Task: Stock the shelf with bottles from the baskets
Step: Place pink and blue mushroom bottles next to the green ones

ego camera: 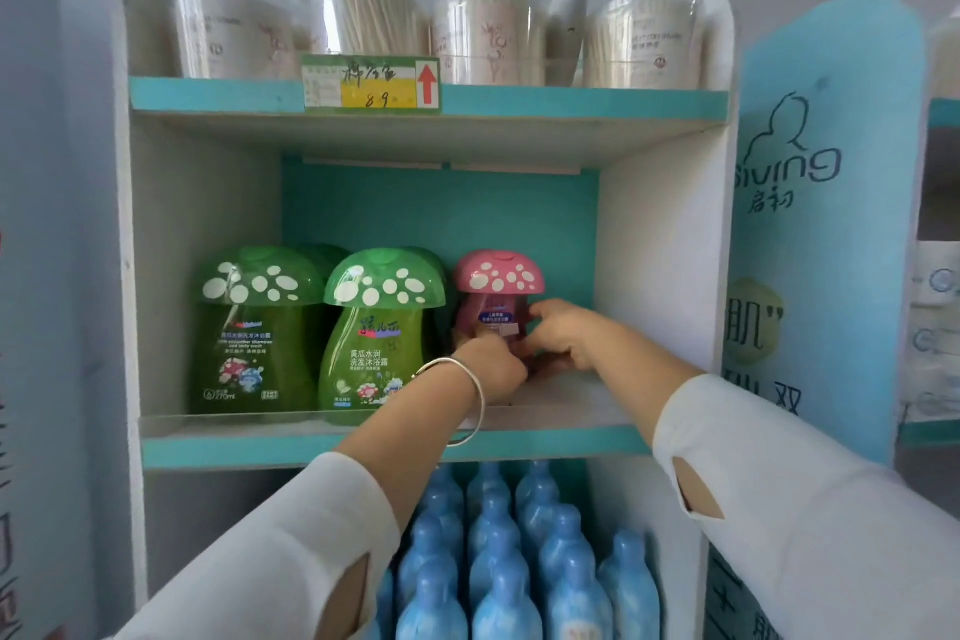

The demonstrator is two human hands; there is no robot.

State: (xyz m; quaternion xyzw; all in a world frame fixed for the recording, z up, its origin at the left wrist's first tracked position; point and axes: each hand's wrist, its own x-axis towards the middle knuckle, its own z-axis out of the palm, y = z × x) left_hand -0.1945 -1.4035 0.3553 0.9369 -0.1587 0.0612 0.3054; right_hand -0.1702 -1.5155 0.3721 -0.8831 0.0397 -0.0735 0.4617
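Here, the white-and-teal shelf unit [665, 250] fills my view against a pale wall, with a blue printed panel [831, 224] on its right. Its top board carries clear tubs of cotton swabs [488, 36], and its bottom bay is packed with blue bottles [493, 561]. No basket is in sight.

The middle shelf board [571, 405] is smooth and white with a low clear lip along the front, and its right part is bare. Two green mushroom-capped bottles [363, 353] stand at the front left, with more behind them.

The pink bottle [498, 276] stands upright just right of them and further back, its base hidden by my hands. I judge it fairly light: stiff, glossy plastic, likely a little slippery. The wide cap overhangs a narrower body, so the body under the cap looks the safest place to hold; lifting by the cap might pop it.

My right hand [561, 338] curls round its right side, and my left hand [491, 369] wraps its lower front. Both grip it. A thin bracelet [480, 400] hangs on my left wrist.
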